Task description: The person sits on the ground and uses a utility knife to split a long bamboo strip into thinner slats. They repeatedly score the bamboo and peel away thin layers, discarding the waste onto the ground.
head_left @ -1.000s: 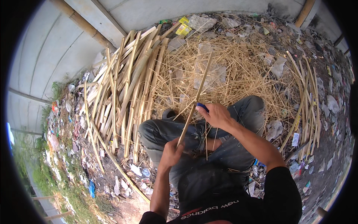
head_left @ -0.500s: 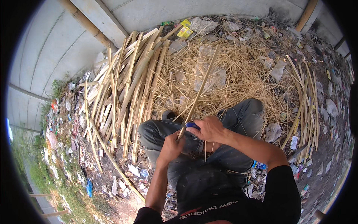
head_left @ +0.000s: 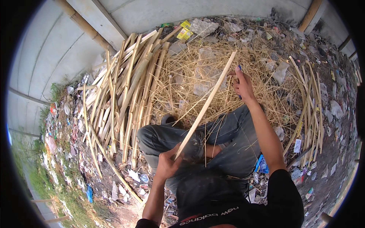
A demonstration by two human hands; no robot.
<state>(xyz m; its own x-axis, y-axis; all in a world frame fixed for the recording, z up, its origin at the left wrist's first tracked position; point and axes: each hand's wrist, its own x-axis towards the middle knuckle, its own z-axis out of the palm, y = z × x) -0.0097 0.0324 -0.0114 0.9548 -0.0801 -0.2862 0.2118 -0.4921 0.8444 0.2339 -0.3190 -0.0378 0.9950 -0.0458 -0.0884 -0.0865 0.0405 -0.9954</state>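
Observation:
A long pale bamboo strip (head_left: pixel 207 104) slants up and to the right across my lap. Its near end is gripped in my closed left hand (head_left: pixel 168 164), above my left thigh. Beyond my right knee, my right hand (head_left: pixel 242 85) is beside the strip's far end, fingers curled. Bits of a small blue thing (head_left: pixel 238 68) show at its fingers; most of it is covered, so its kind is unclear. Thin shavings lie on the dark trousers (head_left: pixel 232 152) over my crossed legs.
Split bamboo lengths (head_left: pixel 129 87) are piled at the left, near a concrete wall (head_left: pixel 182 11). Thin shavings (head_left: pixel 262 95) cover the ground ahead. At the right lies a bundle of narrow strips (head_left: pixel 310 110). Scattered litter (head_left: pixel 133 174) surrounds my legs.
My right hand has moved away from my left, forward and to the right toward the strip's far end. My left hand has drawn slightly back, and the strip leans further right.

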